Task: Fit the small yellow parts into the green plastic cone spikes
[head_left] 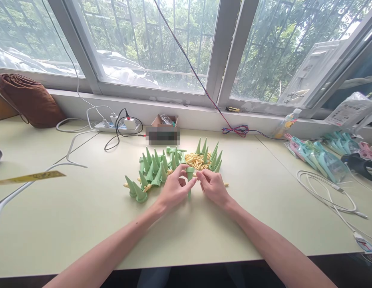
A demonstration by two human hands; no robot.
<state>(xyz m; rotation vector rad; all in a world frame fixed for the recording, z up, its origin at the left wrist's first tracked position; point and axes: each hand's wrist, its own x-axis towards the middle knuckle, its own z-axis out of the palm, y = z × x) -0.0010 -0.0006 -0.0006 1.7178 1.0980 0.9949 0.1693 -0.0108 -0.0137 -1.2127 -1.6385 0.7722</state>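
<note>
My left hand (177, 186) is closed around a green plastic watering spike (189, 173), with its wide ridged cap up and its point down. Close against the spike's side, my right hand (214, 186) pinches a small yellow valve piece (195, 175), mostly covered by the fingertips. Left of my hands stand several more green spikes (140, 193), cone tips up, some with yellow pieces sticking out of their sides. Behind my hands lies a heap of loose yellow valve pieces (197, 161). More green spikes (215, 160) stand on the right of that heap.
At the back are a small cardboard box (168, 120), a power strip (109, 126) with plugs and a coiled red-blue wire (236, 130). Bagged clips (326, 162) and a white cable (329, 196) lie right. A brown drawstring bag (31, 102) sits far left.
</note>
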